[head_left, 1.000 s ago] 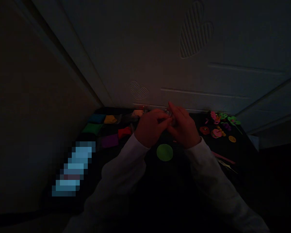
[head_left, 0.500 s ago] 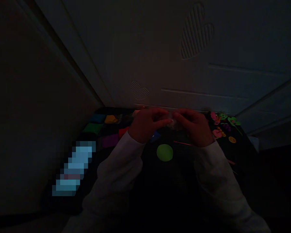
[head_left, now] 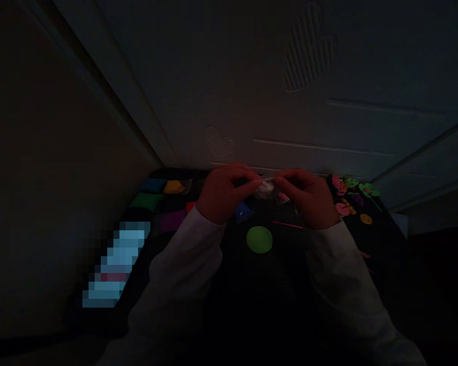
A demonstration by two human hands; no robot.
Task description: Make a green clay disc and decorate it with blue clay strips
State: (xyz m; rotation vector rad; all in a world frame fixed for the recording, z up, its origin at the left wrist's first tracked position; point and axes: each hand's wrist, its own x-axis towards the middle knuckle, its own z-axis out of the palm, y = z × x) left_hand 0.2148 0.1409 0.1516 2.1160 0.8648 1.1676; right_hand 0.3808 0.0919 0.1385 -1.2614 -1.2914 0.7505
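Above the back of the dark table, my left hand point(head_left: 225, 193) and my right hand point(head_left: 307, 197) face each other. Thumb and fingers of both are pinched on a small crumpled white packet point(head_left: 266, 189), one hand at each side of it. What the packet contains is too dark to make out. Below it on the table lies a flat light-green disc point(head_left: 259, 240), apart from both hands. A thin pink stick point(head_left: 288, 224) rests just beyond the disc. Close under my left hand is a blue packet point(head_left: 243, 212).
Green point(head_left: 147, 202), yellow point(head_left: 174, 187) and purple point(head_left: 171, 221) packets lie at the left. Several colourful flower shapes point(head_left: 341, 188) and a yellow disc point(head_left: 366, 219) sit at the right. A bright blurred-out screen point(head_left: 118, 264) is at the front left. Behind rises a panel point(head_left: 229, 101) with heart reliefs.
My hands have moved slightly apart, the left one shifting a little left. More of the white packet shows between them, and the blue packet is less covered.
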